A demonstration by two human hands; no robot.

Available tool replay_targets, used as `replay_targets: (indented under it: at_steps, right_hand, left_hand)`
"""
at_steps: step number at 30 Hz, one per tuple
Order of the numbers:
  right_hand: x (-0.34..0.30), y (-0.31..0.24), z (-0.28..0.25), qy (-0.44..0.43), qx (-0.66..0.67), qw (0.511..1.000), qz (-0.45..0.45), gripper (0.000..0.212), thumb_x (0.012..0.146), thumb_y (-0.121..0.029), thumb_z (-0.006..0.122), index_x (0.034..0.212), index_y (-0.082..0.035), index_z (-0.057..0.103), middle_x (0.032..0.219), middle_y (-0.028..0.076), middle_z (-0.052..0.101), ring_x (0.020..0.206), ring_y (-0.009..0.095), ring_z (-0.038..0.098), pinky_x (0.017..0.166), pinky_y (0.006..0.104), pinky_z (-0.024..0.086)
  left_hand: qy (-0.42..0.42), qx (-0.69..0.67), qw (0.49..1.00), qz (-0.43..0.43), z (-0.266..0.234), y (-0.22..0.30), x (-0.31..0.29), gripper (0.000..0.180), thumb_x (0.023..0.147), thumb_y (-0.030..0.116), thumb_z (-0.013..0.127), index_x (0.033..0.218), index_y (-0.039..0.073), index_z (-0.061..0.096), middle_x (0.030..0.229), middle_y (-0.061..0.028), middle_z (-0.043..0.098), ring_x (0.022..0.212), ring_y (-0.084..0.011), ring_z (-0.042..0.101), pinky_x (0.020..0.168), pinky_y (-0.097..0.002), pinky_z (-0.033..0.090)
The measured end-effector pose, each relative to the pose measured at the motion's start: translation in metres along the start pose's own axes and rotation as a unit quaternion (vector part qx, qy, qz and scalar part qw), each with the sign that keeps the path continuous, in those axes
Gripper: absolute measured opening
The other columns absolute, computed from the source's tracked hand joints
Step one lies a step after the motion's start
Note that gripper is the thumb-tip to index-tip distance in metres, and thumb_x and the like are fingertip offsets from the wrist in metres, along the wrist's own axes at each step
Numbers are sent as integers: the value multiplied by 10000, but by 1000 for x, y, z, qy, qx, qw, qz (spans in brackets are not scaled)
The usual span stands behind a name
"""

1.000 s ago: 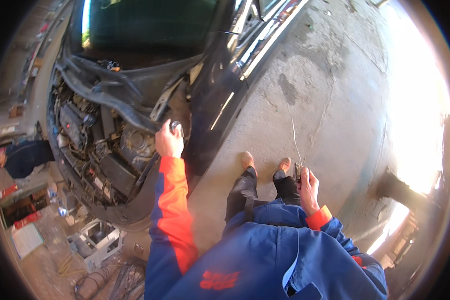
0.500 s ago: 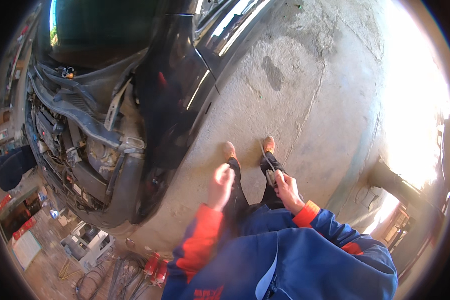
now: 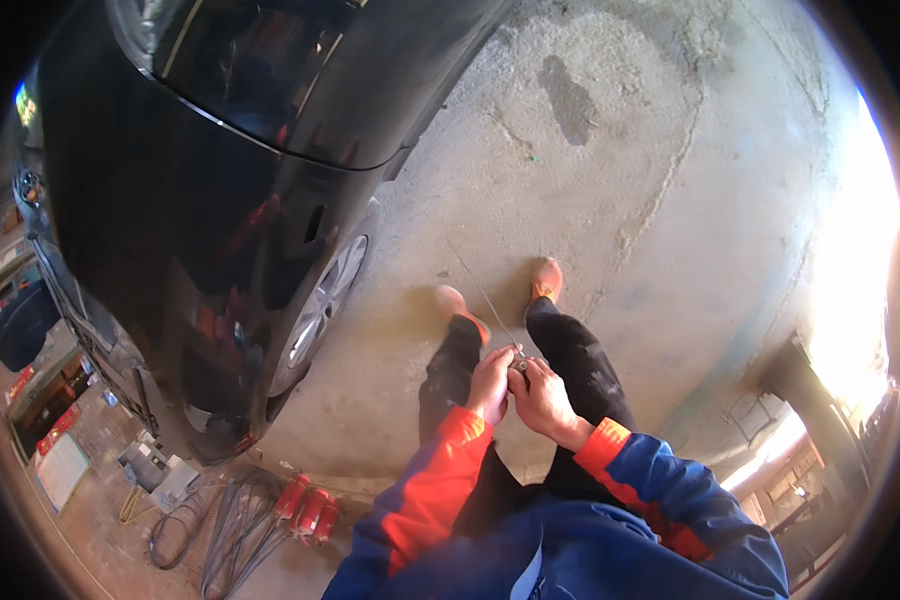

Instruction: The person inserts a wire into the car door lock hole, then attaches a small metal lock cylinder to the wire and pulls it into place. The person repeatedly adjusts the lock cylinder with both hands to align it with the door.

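Observation:
In front of my body, both hands meet around a small metal tool with a long thin rod (image 3: pixel 486 297). Its exact kind cannot be made out. My left hand (image 3: pixel 489 386) has its fingers closed at the tool's near end, beside the base of the rod. My right hand (image 3: pixel 545 399) is closed on the metal body, touching the left, and mostly covers it. From the hands the rod points forward and slightly left, over the concrete floor (image 3: pixel 660 260) between my shoes.
A black car (image 3: pixel 200 200) stands close on my left, its wheel (image 3: pixel 327 300) near my left leg. Red objects (image 3: pixel 305 508), cables (image 3: pixel 232 530) and a grey box (image 3: pixel 158 472) lie behind it. Another person (image 3: pixel 27 325) is at the far left. A beam-like structure (image 3: pixel 820 400) stands right.
My left hand has come across to join the right at the tool. The rod now points forward-left. My view has shifted along the car, from the open engine bay to its side and wheel.

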State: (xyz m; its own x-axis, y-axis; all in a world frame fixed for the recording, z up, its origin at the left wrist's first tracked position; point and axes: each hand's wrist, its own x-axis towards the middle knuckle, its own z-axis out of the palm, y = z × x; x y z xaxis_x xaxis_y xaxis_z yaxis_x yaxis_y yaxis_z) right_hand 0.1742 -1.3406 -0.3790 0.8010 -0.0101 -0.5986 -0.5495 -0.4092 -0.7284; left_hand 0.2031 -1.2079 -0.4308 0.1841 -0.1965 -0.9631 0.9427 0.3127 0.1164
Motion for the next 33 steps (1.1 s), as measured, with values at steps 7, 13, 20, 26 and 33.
replay_targets:
  at_steps: [7, 13, 20, 26, 33]
  right_hand:
    - [101, 57, 31, 71, 4, 997, -3, 250, 1008, -161, 621, 1150, 42, 655, 1015, 275, 668, 953, 478, 673, 835, 524, 566]
    - [184, 104, 32, 87, -27, 994, -64, 460, 899, 78, 578, 1358, 62, 604, 1025, 245, 707, 981, 453, 711, 878, 497, 583]
    - [205, 112, -7, 69, -27, 994, -75, 432, 811, 99, 613, 1238, 55, 663, 882, 191, 724, 899, 412, 716, 850, 462, 579]
    - [193, 107, -39, 108, 6, 983, -146, 295, 920, 69, 584, 1185, 74, 715, 884, 211, 729, 702, 337, 708, 677, 397, 568]
    - [158, 138, -77, 358, 121, 925, -37, 223, 935, 21, 679, 1150, 57, 727, 861, 57, 679, 705, 104, 617, 620, 233, 479]
  left_hand:
    - [-20, 66, 996, 55, -21, 23, 130, 321, 1101, 104, 504, 1366, -22, 636, 1247, -115, 704, 1145, -202, 678, 1015, -352, 555]
    - [-44, 61, 997, 30, -62, 74, 232, 396, 1068, 116, 508, 1437, -7, 584, 955, -72, 683, 841, -196, 691, 833, -421, 615]
    - [-66, 120, 990, 44, -43, 130, 305, 761, 1081, 568, 610, 1507, -56, 521, 674, -16, 570, 565, -147, 569, 627, -382, 530]
    - [-147, 107, 981, 70, -32, 160, 334, 534, 1116, 500, 568, 1294, 2, 647, 647, -6, 573, 579, -138, 571, 628, -380, 528]
    - [-331, 59, 942, -3, -22, 135, 347, 392, 1129, 460, 563, 1172, 82, 660, 894, -39, 688, 650, -121, 585, 631, -318, 533]
